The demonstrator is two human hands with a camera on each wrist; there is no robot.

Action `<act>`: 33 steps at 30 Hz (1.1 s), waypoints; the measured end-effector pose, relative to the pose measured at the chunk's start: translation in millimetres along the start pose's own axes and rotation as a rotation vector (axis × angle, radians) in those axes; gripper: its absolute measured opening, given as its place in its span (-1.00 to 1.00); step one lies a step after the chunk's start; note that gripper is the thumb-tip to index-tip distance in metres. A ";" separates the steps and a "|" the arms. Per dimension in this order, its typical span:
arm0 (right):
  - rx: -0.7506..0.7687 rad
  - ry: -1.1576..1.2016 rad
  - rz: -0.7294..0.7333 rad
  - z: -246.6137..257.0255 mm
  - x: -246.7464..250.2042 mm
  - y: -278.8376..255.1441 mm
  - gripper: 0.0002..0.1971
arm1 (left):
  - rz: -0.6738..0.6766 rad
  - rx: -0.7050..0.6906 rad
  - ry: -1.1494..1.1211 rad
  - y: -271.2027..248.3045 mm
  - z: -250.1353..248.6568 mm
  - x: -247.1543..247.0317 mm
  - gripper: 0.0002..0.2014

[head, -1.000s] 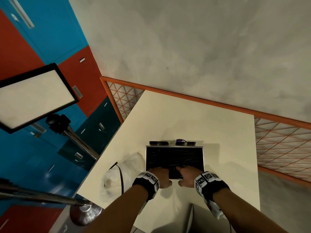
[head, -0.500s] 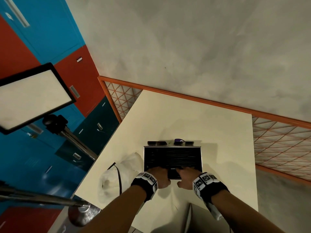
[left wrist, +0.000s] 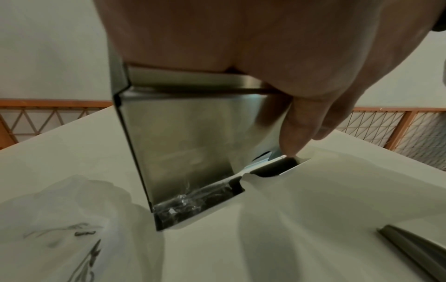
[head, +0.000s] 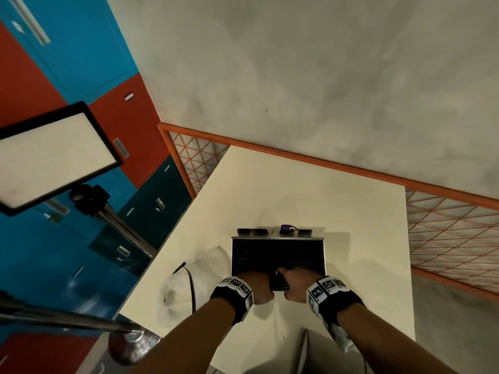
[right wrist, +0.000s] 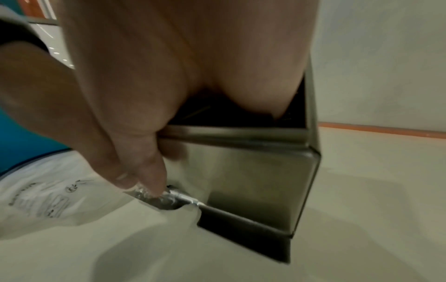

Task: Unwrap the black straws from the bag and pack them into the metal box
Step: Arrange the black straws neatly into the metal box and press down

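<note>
The metal box (head: 278, 238) stands on the cream table (head: 297, 190), filled to the top with black straws (head: 275, 255). My left hand (head: 256, 284) and right hand (head: 297, 282) both grip its near rim, fingers curled over into the box. In the left wrist view the left hand (left wrist: 241, 47) lies over the rim of the box (left wrist: 193, 133), its thumb (left wrist: 294, 133) reaching down the shiny front wall. In the right wrist view the right hand (right wrist: 169, 57) holds the box (right wrist: 253, 171) and its thumb (right wrist: 154, 179) touches a crinkly wrapped straw in the bottom slot.
A crumpled clear plastic bag (head: 189, 282) lies left of the box, by the table's left edge. Small dark items (head: 252, 231) and a purple object (head: 287, 228) sit behind the box. A grey metal piece (head: 305, 352) lies near me. A light panel on a stand (head: 51, 155) is left.
</note>
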State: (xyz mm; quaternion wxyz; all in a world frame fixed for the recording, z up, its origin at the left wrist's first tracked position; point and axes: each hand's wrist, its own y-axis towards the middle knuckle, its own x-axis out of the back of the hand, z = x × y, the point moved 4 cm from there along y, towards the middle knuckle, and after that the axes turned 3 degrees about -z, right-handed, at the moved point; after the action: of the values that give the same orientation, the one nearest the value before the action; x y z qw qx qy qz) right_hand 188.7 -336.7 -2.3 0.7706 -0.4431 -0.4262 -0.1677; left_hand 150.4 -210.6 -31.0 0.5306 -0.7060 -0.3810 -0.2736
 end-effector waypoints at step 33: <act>-0.079 0.801 -0.450 -57.5 81.7 -9.5 -0.56 | 0.038 -0.145 -0.284 33.0 9.4 96.0 -0.42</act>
State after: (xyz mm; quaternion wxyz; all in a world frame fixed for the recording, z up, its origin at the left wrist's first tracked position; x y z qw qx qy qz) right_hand 259.4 -379.6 54.7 0.8017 -0.2688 -0.1738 -0.5049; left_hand 231.4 -182.7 24.4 0.4241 -0.7812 -0.4179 -0.1876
